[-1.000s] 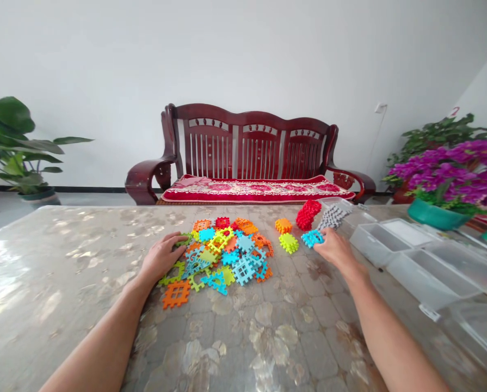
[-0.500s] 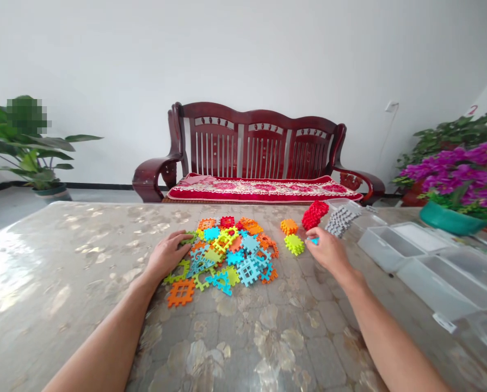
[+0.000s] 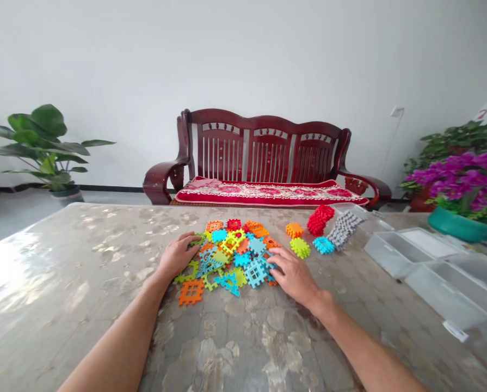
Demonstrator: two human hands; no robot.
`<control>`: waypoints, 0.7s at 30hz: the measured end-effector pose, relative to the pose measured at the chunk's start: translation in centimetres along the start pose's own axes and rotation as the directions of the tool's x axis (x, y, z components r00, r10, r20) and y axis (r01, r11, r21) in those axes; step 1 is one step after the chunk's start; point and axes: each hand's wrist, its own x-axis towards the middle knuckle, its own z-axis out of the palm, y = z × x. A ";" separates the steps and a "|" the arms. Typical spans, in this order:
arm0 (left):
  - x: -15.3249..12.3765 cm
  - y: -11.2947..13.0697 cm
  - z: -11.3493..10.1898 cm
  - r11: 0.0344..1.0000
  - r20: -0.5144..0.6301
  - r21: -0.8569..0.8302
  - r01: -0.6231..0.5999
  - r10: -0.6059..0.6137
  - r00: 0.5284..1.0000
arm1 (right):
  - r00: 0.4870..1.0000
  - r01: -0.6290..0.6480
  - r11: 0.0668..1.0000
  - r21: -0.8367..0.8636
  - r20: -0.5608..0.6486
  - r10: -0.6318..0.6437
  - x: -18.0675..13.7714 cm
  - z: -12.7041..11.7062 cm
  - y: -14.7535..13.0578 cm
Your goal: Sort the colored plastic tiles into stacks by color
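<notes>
A loose heap of plastic interlocking building pieces [image 3: 230, 245] in orange, blue, green and red lies on the table. My left hand [image 3: 180, 251] rests at the heap's left edge, fingers stretched over a green piece. At the right edge is my right hand [image 3: 292, 270], fingers apart and touching blue pieces, with nothing seen in its grip. To the right of the heap stand separate stacks sorted by colour: orange [image 3: 294, 230], yellow-green [image 3: 300, 247], blue [image 3: 324, 245], a leaning red stack [image 3: 320, 219] and a leaning grey stack [image 3: 345, 228]. An orange window-shaped piece [image 3: 191, 292] lies nearest me.
Clear plastic boxes [image 3: 439, 283] line the table's right side. A teal pot [image 3: 461, 226] of purple flowers stands behind them. Beyond the patterned table [image 3: 243, 348] is a dark wooden bench [image 3: 267, 147] with a red cover. A potted plant [image 3: 49, 141] stands at the left.
My right hand has left the blue piece beside the yellow-green stack and moved left to the heap. The left hand stays at the heap. The view has shifted slightly.
</notes>
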 end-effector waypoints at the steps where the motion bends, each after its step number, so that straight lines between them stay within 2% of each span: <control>1: 0.0 0.0 0.0 1.000 -0.002 0.000 0.001 -0.001 1.000 | 1.000 -0.007 1.000 0.017 -0.018 0.007 -0.1 0.0 0.1; 5: 0.0 0.0 0.1 1.000 -0.014 -0.004 -0.003 0.003 1.000 | 0.991 -0.071 0.994 0.083 -0.108 0.079 -0.4 -0.9 1.1; 8: 0.0 -0.1 0.1 1.000 -0.023 -0.007 -0.007 0.006 1.000 | 0.982 -0.132 0.985 0.111 -0.123 0.145 -1.0 -1.8 2.3; 16: 0.3 -0.7 0.7 1.000 -0.032 -0.013 -0.016 0.015 0.999 | 0.955 -0.285 0.955 0.086 0.112 0.275 -2.1 -1.8 3.4; 21: 0.3 -1.1 0.9 0.999 -0.036 -0.025 -0.023 0.022 0.999 | 0.955 -0.276 0.961 -0.024 0.106 0.277 -1.8 -2.1 2.3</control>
